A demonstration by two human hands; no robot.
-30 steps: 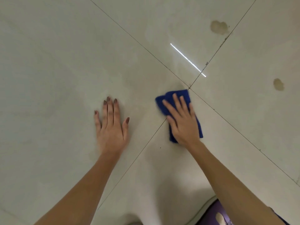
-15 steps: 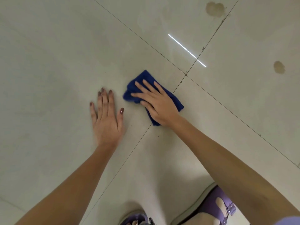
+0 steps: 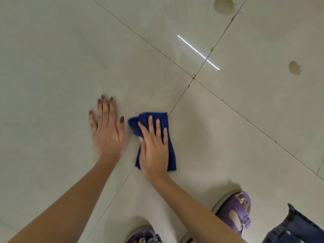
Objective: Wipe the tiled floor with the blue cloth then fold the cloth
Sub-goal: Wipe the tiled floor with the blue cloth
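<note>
Blue cloth (image 3: 156, 116) nearer now, beside left hand (image 3: 108, 135); stains (image 3: 224, 6) beyond.

Blue cloth (image 3: 165, 123) on pale grey-beige tiled floor (image 3: 52, 67) with dark grout lines, brownish stains (image 3: 224, 6), purple sandals (image 3: 234, 210), dark-red nails.

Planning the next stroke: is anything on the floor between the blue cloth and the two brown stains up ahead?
Nothing visible does. Between the blue cloth, under the flat right hand, and the top stain or the right stain lie only bare tile, grout lines and a bright light reflection.
</note>
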